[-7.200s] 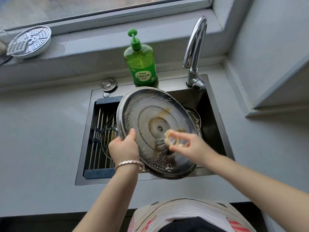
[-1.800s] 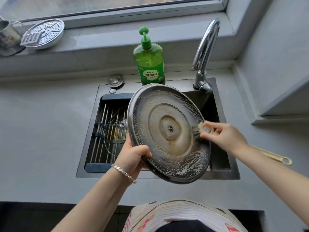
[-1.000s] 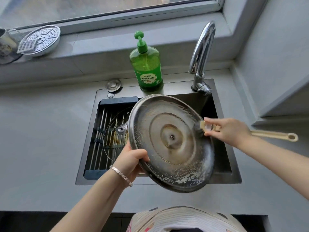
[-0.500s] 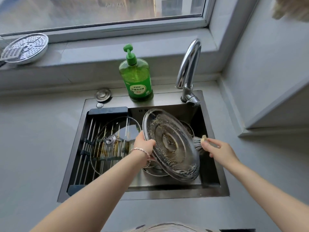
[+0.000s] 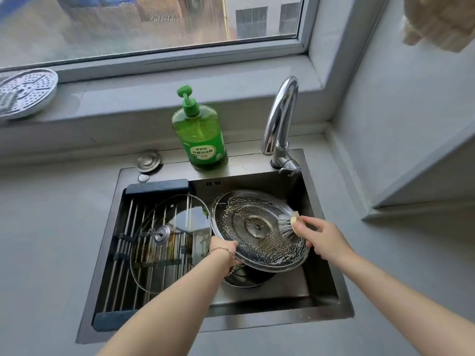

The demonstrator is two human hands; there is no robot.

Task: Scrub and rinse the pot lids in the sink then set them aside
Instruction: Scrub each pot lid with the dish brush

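In the sink (image 5: 270, 313), the soapy steel lid (image 5: 246, 245) tilts between both hands, the left hand (image 5: 223, 249) gripping its rim. The right hand (image 5: 321, 240) pinches the brush (image 5: 286, 226), bristles on the lid: mid-scrub, I'd judge, and a rinse under the faucet (image 5: 280, 119) beyond that hand comes next.

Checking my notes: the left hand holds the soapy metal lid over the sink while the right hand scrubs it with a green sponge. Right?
Not a green sponge: the head view shows a bristle brush. The left hand holds the soapy metal lid over the sink while the right hand scrubs it with that brush.
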